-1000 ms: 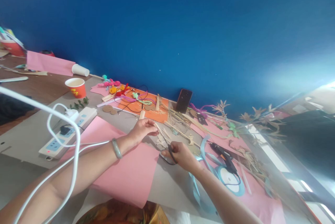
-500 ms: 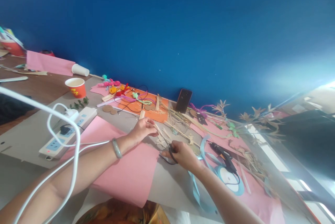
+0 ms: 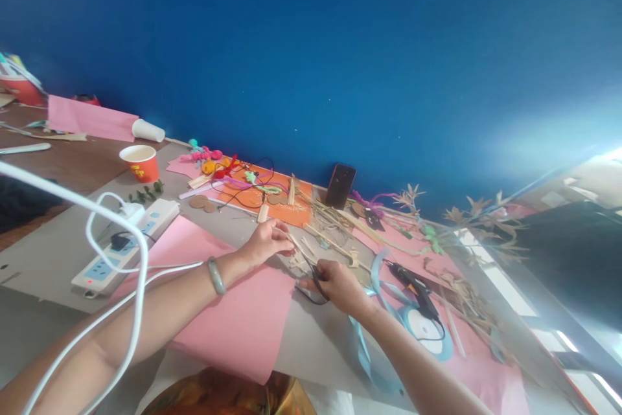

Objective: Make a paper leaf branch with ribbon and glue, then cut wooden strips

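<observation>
My left hand (image 3: 268, 241), with a bangle on its wrist, pinches a small pale piece whose shape is hard to make out. Black-handled scissors (image 3: 318, 279) are gripped in my right hand (image 3: 337, 284), their blades pointing up and left to the fingertips of my left hand. Below both hands lies pink paper (image 3: 238, 324) on the grey board. Pale dried strips and scraps (image 3: 299, 261) are scattered just beyond the scissors.
A white power strip (image 3: 121, 253) with looping white cables is at the left, near a red paper cup (image 3: 140, 166). A phone (image 3: 340, 186) leans on the blue wall. At the right are a glue gun (image 3: 415, 289) and blue ribbon roll (image 3: 427, 334).
</observation>
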{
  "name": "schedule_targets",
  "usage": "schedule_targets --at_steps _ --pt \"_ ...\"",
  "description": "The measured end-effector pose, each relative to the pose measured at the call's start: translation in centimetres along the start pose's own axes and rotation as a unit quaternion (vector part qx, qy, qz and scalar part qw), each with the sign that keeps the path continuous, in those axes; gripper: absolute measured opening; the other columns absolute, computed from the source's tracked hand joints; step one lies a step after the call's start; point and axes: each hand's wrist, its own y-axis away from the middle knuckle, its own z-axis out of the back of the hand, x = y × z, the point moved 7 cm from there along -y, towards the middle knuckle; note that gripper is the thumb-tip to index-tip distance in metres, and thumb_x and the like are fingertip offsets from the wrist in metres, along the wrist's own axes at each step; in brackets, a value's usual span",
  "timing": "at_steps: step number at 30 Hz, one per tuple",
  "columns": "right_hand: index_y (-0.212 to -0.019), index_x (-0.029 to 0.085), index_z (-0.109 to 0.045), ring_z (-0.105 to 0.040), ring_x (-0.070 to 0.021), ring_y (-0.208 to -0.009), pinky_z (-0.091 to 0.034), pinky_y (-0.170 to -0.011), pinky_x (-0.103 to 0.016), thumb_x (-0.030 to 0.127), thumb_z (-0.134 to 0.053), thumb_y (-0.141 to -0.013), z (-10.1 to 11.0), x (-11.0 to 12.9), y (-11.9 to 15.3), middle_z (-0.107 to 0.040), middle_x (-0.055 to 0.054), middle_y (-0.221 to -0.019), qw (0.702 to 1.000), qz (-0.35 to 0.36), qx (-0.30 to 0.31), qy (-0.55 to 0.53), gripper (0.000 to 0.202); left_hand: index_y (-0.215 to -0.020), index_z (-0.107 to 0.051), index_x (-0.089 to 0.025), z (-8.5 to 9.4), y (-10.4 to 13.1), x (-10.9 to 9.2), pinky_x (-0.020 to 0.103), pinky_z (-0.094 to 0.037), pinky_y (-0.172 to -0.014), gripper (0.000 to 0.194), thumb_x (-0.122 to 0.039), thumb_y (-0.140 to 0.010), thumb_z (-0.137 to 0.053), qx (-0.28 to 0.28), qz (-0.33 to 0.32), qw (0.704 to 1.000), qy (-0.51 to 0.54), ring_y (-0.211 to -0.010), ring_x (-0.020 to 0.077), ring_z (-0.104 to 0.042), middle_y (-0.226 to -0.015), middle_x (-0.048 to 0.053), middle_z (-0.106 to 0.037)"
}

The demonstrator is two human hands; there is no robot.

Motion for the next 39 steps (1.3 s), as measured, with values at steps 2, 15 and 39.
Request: schedule_targets --at_steps 2,15,39 --pt "-0.054 0.021 -0.036 -0.027 -0.0102 -0.051 -0.022 -0.046 -0.023 0.051 -0.066 -0.066 0.0 -0.2 0.0 -0.035 0.006 -0.050 1.000 0.001 -0.006 0.011 0.044 -0.088 -0.047 -0.015 -0.1 0.1 -0.1 0.028 -0.053 -0.062 0.037 -0.016 -0.063 -0.073 0.002 0.000 1.000 -0.004 -0.061 0.0162 -0.068 -0.064 0.002 -0.068" --pt "-0.056 0.021 -0.046 -0.031 -0.0105 -0.049 -0.021 -0.047 -0.024 0.058 -0.066 -0.067 0.2 0.3 -0.1 -0.043 0.005 -0.050 0.998 0.000 -0.018 0.053 0.044 -0.088 -0.048 -0.015 -0.5 0.3 -0.3 0.028 -0.052 -0.062 0.036 -0.015 -0.062 -0.073 0.008 -0.002 0.999 -0.031 -0.059 0.0150 -0.067 -0.062 0.000 -0.067" --pt "-0.054 0.021 -0.048 -0.054 -0.0150 -0.053 -0.030 -0.053 -0.023 0.053 -0.059 -0.078 -0.7 -0.3 0.7 -0.055 0.001 -0.043 0.998 -0.031 0.045 0.045 0.041 -0.098 -0.049 -0.014 -0.9 0.4 0.9 0.029 -0.052 -0.063 0.051 -0.022 -0.059 -0.079 0.034 0.027 0.998 -0.040 -0.058 0.0158 -0.066 -0.059 -0.003 -0.063"
